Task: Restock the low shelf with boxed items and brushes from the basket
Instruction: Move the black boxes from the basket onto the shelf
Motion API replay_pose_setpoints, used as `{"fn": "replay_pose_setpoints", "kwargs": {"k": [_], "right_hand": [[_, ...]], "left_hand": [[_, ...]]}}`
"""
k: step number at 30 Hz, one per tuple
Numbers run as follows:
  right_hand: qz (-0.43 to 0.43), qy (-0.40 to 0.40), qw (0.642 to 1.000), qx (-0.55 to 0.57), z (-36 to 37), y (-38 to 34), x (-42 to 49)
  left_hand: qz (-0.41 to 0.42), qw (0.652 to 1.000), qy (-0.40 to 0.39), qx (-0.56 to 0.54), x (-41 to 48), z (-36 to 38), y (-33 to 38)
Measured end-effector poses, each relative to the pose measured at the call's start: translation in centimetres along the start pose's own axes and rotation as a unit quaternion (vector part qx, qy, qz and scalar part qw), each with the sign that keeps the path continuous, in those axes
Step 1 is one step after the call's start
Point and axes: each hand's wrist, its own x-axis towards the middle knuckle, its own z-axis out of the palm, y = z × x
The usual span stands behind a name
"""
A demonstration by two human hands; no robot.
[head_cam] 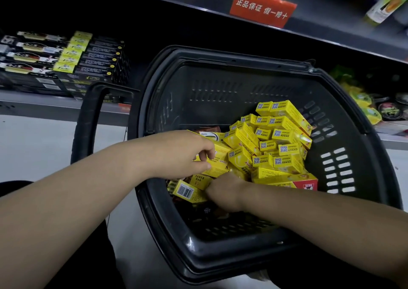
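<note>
Left grip [186,154] pinches a yellow box [218,164] at the pile's left edge, inside the basket [220,83]. Right grip [225,190] dug among boxes just below; fingers hidden, hold unclear.

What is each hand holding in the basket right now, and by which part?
The left hand pinches a yellow box by its near end. The right hand is buried among other boxes; whether it holds one cannot be told.
</note>
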Motion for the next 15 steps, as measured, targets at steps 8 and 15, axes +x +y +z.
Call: {"fn": "replay_pose_setpoints", "kwargs": {"k": [8, 15], "right_hand": [[0.119, 0.179, 0.816, 0.537, -3.7, 4.1, -3.6], [0.132, 0.334, 0.597, 0.717, -13.1, 5.5, -5.2]], "left_hand": [[-0.038, 0.995, 0.092, -0.028, 0.4, 0.1, -0.2], [-0.088, 0.884, 0.192, -0.418, 0.3, -1.8, -0.3]]}}
